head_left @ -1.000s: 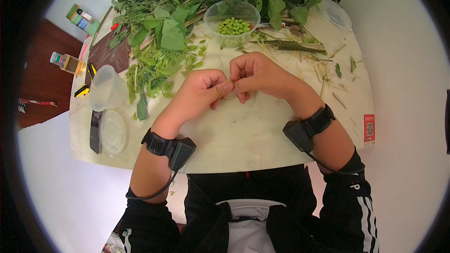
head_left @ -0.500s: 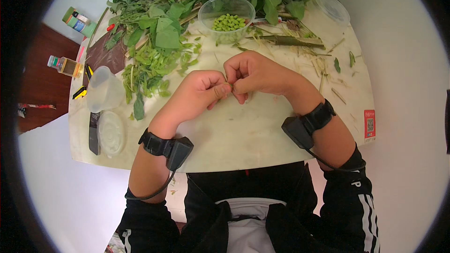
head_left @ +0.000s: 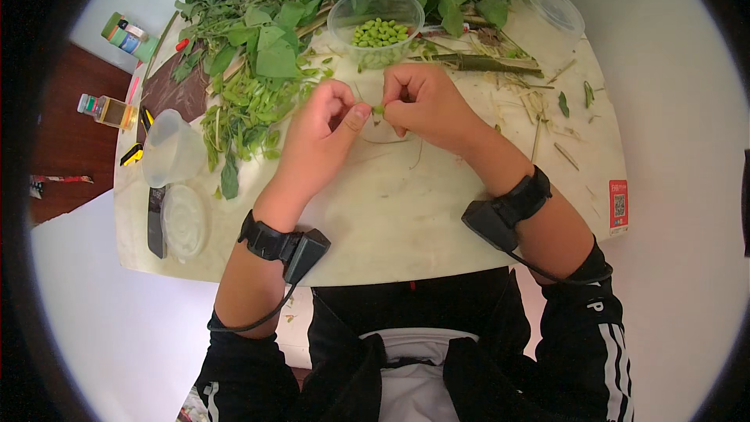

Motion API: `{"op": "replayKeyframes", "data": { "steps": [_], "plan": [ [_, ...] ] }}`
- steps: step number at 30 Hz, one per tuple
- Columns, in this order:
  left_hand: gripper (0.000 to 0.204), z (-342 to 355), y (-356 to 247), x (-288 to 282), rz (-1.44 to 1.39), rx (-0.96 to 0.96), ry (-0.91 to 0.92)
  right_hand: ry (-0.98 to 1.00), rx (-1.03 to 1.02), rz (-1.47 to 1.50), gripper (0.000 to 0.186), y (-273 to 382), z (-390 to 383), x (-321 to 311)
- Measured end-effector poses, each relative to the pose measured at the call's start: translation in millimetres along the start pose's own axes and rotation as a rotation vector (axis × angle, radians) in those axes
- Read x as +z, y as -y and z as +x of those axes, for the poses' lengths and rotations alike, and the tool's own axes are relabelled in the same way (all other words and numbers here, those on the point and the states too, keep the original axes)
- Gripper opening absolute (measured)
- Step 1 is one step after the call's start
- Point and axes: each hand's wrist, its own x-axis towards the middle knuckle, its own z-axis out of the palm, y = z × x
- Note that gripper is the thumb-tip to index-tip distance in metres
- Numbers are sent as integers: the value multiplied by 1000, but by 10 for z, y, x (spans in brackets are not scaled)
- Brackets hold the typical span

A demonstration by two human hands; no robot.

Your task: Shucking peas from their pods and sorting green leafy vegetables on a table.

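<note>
In front of my chest, over the table, my two hands face each other with their fingertips nearly meeting. My right hand [head_left: 430,105] pinches a small green bean pod [head_left: 378,109], most of it hidden by the fingers. My left hand [head_left: 322,133] is curled, its thumb pressed to the index finger close beside the pod's end; whatever lies in that pinch is too small to make out. Just beyond the hands stands a clear round bowl [head_left: 337,37] with shelled green beans [head_left: 379,32] in it. A pile of green pods [head_left: 254,105] lies to the left of the bowl.
Leafy bean plants [head_left: 273,55] heap across the table's far side. Stalk scraps [head_left: 500,65] lie at right. To the left are a clear plastic tub [head_left: 172,152], a round lid [head_left: 184,223], a dark flat object [head_left: 156,223], a yellow-black cutter [head_left: 132,155] and a bottle [head_left: 108,111].
Both hands have moved away from me toward the bowl. Their fingertips have drawn slightly apart, and the green pod now shows between them. Thin strands now show below the fingers.
</note>
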Motion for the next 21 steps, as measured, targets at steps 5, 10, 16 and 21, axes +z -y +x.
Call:
{"op": "replayKeyframes", "data": {
  "steps": [5, 10, 16, 21],
  "plan": [
    [28, -37, -16, -52, 130, -10, 148, -220, -203, -451, 11, -46, -21, 58],
    [31, -52, -13, -59, -45, 5, 187, -59, -151, -351, 15, -41, -21, 69],
    [28, -42, 22, -85, 193, 22, 285, 110, -51, -261, 15, -37, -26, 19],
    [29, -56, -90, -82, 203, 59, 387, 155, 39, -96, 11, -5, -18, -13]
  ]
}}
